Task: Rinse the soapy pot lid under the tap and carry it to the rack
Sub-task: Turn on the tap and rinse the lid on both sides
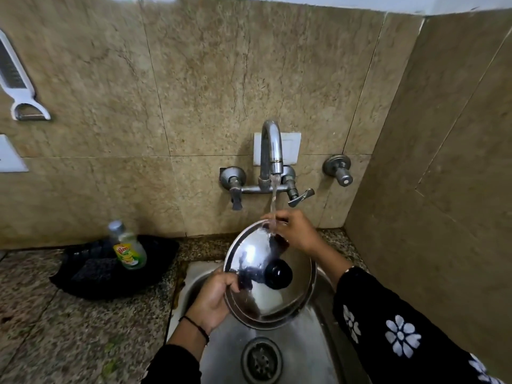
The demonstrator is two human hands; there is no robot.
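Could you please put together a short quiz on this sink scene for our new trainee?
1. True or false: water from the tap is falling onto the pot lid.
2. Which hand grips the lid's lower edge: A) left hand, B) right hand?
3. What stands on the black cloth to the left of the sink?

Key:
1. True; the stream lands near its upper rim.
2. A.
3. The dish soap bottle.
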